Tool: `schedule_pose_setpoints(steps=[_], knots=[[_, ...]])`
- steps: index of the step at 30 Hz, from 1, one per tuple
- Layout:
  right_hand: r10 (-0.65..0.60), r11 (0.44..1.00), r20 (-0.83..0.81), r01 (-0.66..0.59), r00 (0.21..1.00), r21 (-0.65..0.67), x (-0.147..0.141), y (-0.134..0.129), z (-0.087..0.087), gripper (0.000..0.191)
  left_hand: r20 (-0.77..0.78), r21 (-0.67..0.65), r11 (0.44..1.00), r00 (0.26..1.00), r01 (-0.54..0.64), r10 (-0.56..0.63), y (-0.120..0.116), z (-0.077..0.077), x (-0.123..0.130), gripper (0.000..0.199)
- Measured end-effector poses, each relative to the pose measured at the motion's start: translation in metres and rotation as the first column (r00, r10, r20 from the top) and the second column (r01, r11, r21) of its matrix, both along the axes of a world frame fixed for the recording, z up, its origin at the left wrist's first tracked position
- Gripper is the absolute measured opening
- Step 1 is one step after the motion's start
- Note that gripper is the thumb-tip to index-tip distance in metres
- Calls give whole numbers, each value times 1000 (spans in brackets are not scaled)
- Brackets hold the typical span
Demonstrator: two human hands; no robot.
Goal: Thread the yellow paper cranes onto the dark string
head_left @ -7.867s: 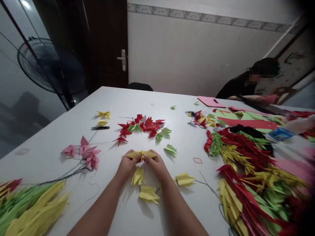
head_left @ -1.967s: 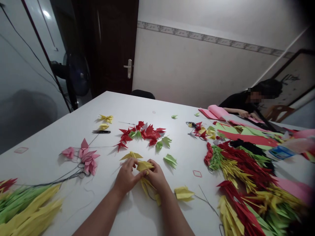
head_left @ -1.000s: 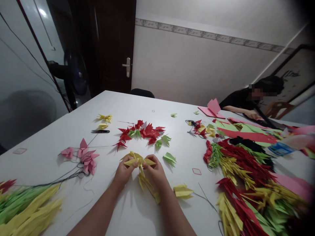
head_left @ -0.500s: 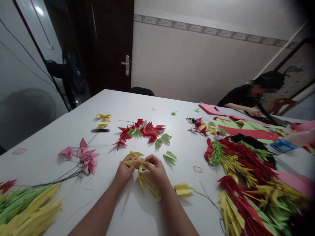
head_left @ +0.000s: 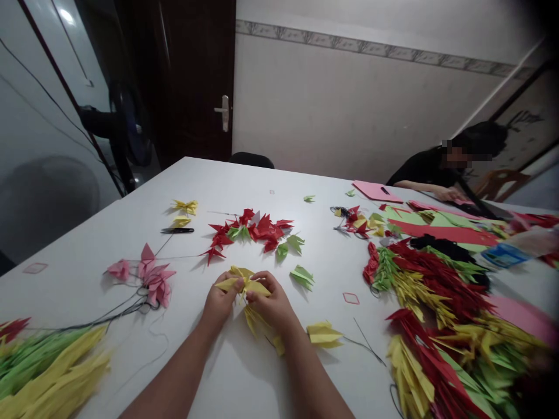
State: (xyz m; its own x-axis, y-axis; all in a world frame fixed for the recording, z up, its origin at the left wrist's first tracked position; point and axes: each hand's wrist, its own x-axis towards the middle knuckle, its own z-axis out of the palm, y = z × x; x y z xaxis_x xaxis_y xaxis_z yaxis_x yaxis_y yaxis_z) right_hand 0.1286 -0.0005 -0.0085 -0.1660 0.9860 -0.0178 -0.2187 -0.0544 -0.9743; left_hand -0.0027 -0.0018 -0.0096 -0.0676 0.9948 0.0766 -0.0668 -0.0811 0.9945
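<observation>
My left hand (head_left: 220,304) and right hand (head_left: 271,302) together, pinching yellow paper crane (head_left: 244,286). Judged feather-light, soft, easily creased; I'd grip folded body, not wingtips. Second crane (head_left: 324,334) just right of right hand.

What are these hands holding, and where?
The left hand and right hand hold a yellow origami crane near its middle, one on either side.

A dark wooden door (head_left: 192,75) with a metal lever handle (head_left: 223,113) is set in a cream wall (head_left: 340,110) beneath a patterned border (head_left: 371,49). A standing fan (head_left: 131,125) stands by a glossy grey wall (head_left: 39,122); a black chair back (head_left: 251,159) shows beyond the white table (head_left: 192,174).
</observation>
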Motion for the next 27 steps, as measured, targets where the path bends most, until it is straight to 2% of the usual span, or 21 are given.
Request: schedule_pose_setpoints(steps=[3,7,10,21,27], knots=[[-1,1000,1,1,1000,9,3,-2,2,30,48,-34,998,997,58,-56,0,3,1,27],[-1,999,-61,3,998,32,9,-4,7,31,120,-95,979,978,183,-171,2,1,0,36],[7,1000,-87,-5,996,25,12,-4,8,34,119,-81,973,971,218,-208,3,0,-2,34],[-26,1000,-77,26,997,2,12,-1,3,32,65,-34,965,964,261,-258,0,5,-5,25],[46,999,-117,-46,992,-1,10,-2,3,30,57,-23,984,983,178,-177,1,4,-3,27]])
